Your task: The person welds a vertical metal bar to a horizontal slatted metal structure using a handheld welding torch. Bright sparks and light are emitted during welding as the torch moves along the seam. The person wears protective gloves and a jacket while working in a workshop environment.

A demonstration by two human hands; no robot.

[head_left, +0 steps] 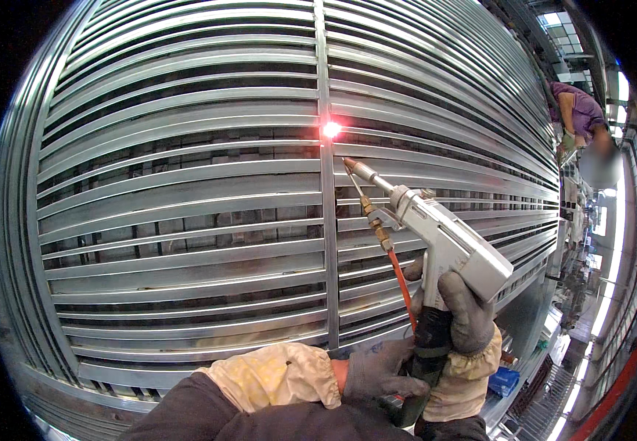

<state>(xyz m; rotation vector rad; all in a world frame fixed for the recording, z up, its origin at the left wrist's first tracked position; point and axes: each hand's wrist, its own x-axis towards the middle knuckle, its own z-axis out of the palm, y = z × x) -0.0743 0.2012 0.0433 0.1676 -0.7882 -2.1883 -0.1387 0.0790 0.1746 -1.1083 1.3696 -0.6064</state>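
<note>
My right hand point(469, 312), in a grey glove, is closed round the grip of a silver-grey handheld laser welding gun point(454, 242). The gun's copper-coloured nozzle point(362, 171) points up and left. A thin wire-feed tube with brass fittings point(374, 224) and an orange hose point(401, 288) runs alongside. Below the grip my gloved left hand point(384, 373) is wrapped round the gun's thick black cable point(430, 342). A bright pinkish-white spot glows beyond the nozzle, on the long middle bar point(331, 287) of a slatted metal frame point(186, 283), where slats meet it.
Dark blocks show through the gaps between the slats. At the far right a person in a purple top point(581, 109) bends over the frame's edge. A blue object point(504, 382) lies by the frame's lower right, near a metal grating point(542, 400).
</note>
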